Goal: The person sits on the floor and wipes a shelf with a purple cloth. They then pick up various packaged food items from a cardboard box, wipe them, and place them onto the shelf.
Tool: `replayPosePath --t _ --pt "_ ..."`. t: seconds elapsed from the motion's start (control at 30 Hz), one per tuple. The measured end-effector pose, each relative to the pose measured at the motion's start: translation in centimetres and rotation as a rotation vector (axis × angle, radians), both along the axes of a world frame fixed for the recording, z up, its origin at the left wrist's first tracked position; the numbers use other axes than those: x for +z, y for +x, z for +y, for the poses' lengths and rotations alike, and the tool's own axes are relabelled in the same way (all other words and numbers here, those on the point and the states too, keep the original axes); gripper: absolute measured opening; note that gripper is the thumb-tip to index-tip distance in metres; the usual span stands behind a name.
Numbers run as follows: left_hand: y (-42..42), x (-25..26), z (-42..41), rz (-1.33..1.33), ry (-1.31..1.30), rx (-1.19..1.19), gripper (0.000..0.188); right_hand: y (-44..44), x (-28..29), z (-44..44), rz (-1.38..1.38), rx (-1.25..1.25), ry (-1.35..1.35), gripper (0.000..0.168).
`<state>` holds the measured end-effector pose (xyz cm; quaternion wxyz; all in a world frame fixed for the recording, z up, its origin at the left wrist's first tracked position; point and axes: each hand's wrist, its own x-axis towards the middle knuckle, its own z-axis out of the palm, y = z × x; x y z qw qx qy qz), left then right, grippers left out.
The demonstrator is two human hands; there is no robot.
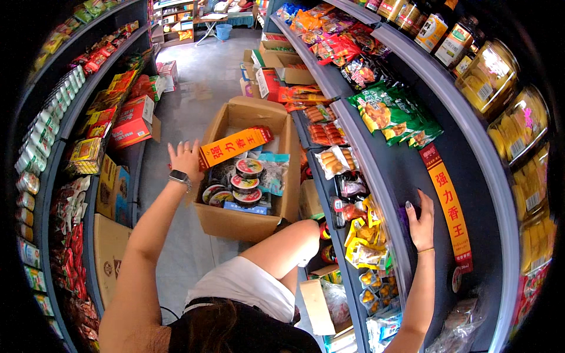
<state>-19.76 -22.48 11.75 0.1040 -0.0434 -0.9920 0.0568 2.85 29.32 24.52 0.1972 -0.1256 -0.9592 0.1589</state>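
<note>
My left hand (184, 159) grips one end of a long orange-and-red box (238, 148) printed with large characters. The box slants across the opening of a cardboard carton (247, 227). Inside the carton are several round tins or tubs with clear rims (245, 183), clear-and-teal plastic packets (276, 170) and a blue box (247, 208). My right hand (420, 220) hovers at a dark shelf (397, 172), fingers apart, with nothing in it. Just beyond those fingers, a matching orange-and-red box (448, 207) lies lengthwise on the shelf.
Green snack bags (395, 114) lie farther along the shelf. Large jars (487, 77) line the shelf above. Sausages and packaged snacks (337, 161) fill the lower tier. Shelving with cans (44, 128) borders the aisle's left. Open cartons (289, 66) stand ahead; a blue bucket (224, 31) is farther off.
</note>
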Motion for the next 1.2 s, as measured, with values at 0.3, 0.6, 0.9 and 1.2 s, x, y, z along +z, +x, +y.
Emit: replayPosePath --t 0.3,0.6,0.9,1.2 --pt "2.9 1.3 -4.0 0.27 0.474 -0.368 0.066 2.1 -0.3 0.3 -0.11 0.029 0.026 0.039" --pt "12.2 10.3 -5.1 0.293 0.824 -0.427 0.067 3.0 1.4 -7.9 0.454 -0.006 -0.216 0.031" --pt "14.7 9.7 -4.8 -0.245 1.134 -0.698 0.066 -6.0 -6.2 -16.2 0.629 0.153 -1.136 0.026" --pt "15.3 7.1 -4.0 -0.334 0.988 -0.719 0.069 -3.8 -23.0 -15.3 0.194 0.069 -0.351 0.031"
